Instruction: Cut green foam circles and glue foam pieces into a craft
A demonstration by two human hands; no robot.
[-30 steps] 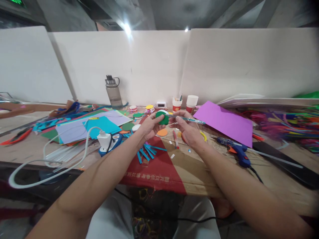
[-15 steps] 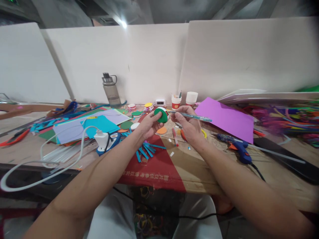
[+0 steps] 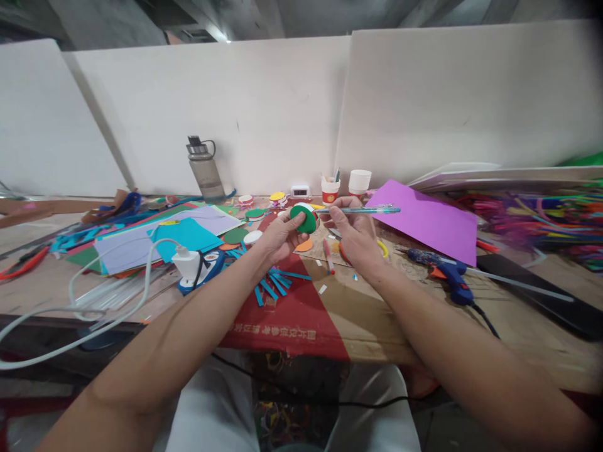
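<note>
My left hand (image 3: 281, 237) is closed on a small round craft piece (image 3: 304, 220) with a green face and a white-and-red side, the thumb lying on the green. In my right hand (image 3: 354, 233) is a pen (image 3: 377, 210) with a clear, bluish barrel, held almost level. Its front end points at the edge of the round piece; whether it touches I cannot tell. Below the hands lie teal paper strips (image 3: 277, 285), an orange disc (image 3: 304, 245) and a red marker (image 3: 328, 256). Scissors with a yellow handle (image 3: 382, 249) are partly hidden behind my right hand.
A blue glue gun (image 3: 450, 276) lies at right, near a purple sheet (image 3: 428, 216). Paper cups (image 3: 330, 193) and a water bottle (image 3: 206, 172) stand at the back. Coloured sheets (image 3: 188, 242), a white plug (image 3: 187, 262) and its looping cable are at left.
The pen has turned from a slight downward slant to nearly level in my right hand. My left hand still holds the round piece; the whole view has shifted slightly.
</note>
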